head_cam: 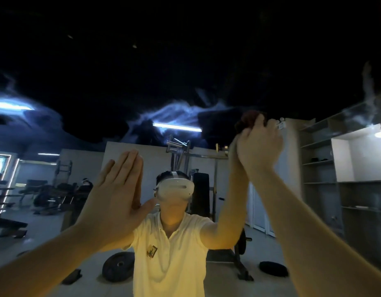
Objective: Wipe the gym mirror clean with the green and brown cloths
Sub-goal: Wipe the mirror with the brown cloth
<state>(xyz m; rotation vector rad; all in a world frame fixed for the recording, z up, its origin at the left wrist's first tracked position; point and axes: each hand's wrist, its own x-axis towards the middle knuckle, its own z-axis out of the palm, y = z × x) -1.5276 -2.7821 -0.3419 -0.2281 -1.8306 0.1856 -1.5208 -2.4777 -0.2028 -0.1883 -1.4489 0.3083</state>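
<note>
The gym mirror (185, 82) fills the whole view, with pale smeared streaks across its dark upper half. My left hand (116, 189) lies flat against the glass with straight fingers and holds nothing. My right hand (260, 144) is raised higher on the right and grips the bunched brown cloth (250, 121) against the mirror; only the cloth's top shows above my fingers. The green cloth is not in view. My own reflection, in a pale shirt and white headset, stands between my arms.
The reflection shows a weight rack (198, 163) and bench behind me, a weight plate (119, 266) on the floor, exercise machines (41, 194) at left with another person seated there, and open shelving (320, 168) at right.
</note>
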